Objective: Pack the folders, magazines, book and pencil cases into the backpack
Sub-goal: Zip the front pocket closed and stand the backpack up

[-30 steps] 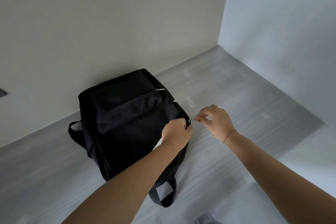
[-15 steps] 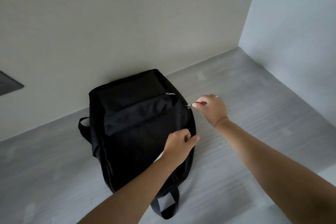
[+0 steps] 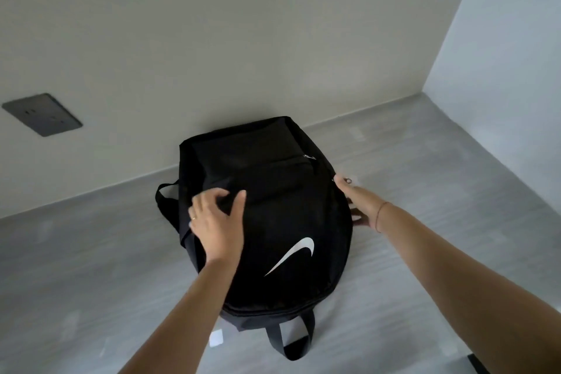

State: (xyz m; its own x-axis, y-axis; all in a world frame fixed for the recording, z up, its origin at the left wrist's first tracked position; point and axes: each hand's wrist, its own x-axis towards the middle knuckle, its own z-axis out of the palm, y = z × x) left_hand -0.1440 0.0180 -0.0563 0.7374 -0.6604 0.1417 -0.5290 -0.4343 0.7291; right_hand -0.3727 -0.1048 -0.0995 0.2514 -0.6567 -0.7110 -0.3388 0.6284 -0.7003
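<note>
Backpack (image 3: 273, 222) looks zipped, no folders/books outside — packing prob. done. Left hand (image 3: 217, 222) lies loosely spread on it; right hand (image 3: 356, 200) against its side — grip unclear.

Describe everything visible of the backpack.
The backpack is black fabric with a white swoosh logo, lying front up on the grey floor, its far end by the wall. Its zips look closed. A carry loop sticks out nearest the camera, a strap at left. The left hand rests on its front; the right hand touches its right edge.
</note>
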